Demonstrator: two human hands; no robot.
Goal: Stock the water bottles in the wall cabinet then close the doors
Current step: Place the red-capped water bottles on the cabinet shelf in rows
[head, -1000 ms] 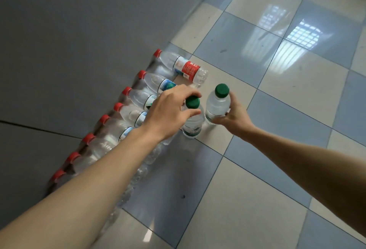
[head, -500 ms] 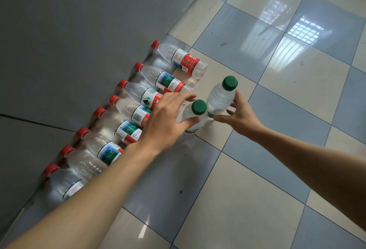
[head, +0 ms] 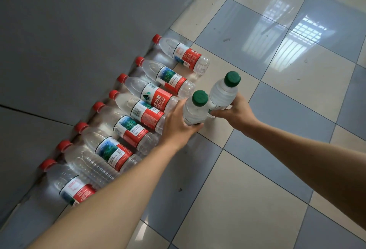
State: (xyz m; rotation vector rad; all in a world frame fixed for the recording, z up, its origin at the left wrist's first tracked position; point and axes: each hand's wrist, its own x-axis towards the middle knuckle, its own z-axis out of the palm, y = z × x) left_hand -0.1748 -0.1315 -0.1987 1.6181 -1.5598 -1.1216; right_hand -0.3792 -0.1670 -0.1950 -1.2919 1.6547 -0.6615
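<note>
Two small clear water bottles with green caps are held above the tiled floor. My left hand (head: 177,125) grips the nearer bottle (head: 195,110) round its lower body. My right hand (head: 236,111) grips the farther bottle (head: 223,92) near its base. Both bottles tilt slightly to the right. A row of several larger red-capped bottles (head: 150,98) lies on the floor against the grey wall, caps toward the wall. The wall cabinet is not in view.
A grey wall (head: 69,30) runs along the left. The floor (head: 247,189) is glossy blue and beige tile, with window light reflected at the top right.
Both hands have lifted the green-capped bottles off the floor and brought them nearer. My left hand slid from the cap down to the bottle's body.
</note>
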